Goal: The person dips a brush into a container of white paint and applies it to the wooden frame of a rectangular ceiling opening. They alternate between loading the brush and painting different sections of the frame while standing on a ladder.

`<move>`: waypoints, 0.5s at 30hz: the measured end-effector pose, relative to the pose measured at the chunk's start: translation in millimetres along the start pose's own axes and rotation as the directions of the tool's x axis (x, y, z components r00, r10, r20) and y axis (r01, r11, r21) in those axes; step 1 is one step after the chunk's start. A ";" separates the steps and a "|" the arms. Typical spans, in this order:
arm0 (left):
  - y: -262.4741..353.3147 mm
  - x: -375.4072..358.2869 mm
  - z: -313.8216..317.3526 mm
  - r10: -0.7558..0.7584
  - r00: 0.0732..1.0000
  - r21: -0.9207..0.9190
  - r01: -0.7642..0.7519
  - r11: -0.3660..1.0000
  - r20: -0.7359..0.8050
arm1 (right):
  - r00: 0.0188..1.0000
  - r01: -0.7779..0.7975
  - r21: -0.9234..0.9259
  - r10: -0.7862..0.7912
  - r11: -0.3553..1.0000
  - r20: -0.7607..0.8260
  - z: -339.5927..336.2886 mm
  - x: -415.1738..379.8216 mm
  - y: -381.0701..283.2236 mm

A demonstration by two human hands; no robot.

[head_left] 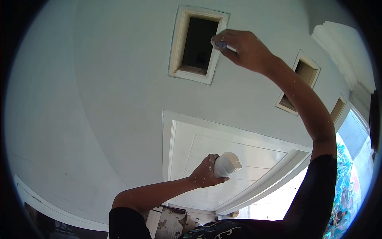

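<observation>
My left hand point(205, 172) is wrapped round a white paint cup point(224, 166), held tilted at chest height in front of the white panelled door. Pale paint flecks dot its fingers. My right hand point(243, 48) is raised to the right side of the cream window frame point(213, 59). Its fingers are closed on a small bluish-purple object point(221, 45), mostly hidden by the fingers, whose kind I cannot make out. Its fingertips are at the frame's edge, where a thin darker line runs along the pale wall.
The pale green wall point(119, 71) fills most of the view. Below the window stands a white panelled door point(234, 147) in its frame. Further right are a second opening point(306, 73) and a narrower third one point(338, 108). A paint-stained surface point(171, 223) lies low down.
</observation>
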State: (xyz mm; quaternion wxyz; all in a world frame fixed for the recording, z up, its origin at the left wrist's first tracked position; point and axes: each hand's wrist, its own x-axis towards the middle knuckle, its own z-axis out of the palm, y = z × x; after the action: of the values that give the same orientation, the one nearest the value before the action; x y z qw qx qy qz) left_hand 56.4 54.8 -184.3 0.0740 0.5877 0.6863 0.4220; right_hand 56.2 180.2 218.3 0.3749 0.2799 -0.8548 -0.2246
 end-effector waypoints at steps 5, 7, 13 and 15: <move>2.1 -1.4 -2.0 -0.023 1.000 -0.024 0.023 0.999 -0.018 | 0.978 -0.127 0.389 0.180 0.913 -0.104 -4.5 2.8 3.8; 3.3 -1.5 -0.9 -0.019 1.000 -0.025 0.019 1.000 -0.022 | 0.935 0.051 0.097 -0.013 0.994 -0.354 -15.8 13.9 12.1; 4.1 -0.8 -4.5 -0.044 0.999 -0.046 0.045 0.998 0.014 | 0.997 0.073 -0.016 -0.074 0.997 -0.020 28.2 -17.0 -18.3; 4.5 -0.9 -6.2 -0.052 0.999 -0.064 0.052 0.997 0.007 | 0.999 -0.011 0.179 0.003 0.984 0.046 36.3 -28.4 -37.6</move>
State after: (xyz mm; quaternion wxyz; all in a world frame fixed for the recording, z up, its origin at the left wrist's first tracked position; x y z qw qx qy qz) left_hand 56.3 50.8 -177.8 0.1057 0.5682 0.6873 0.4400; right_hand 56.0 176.9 158.9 0.3292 0.3042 -0.8809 -0.1519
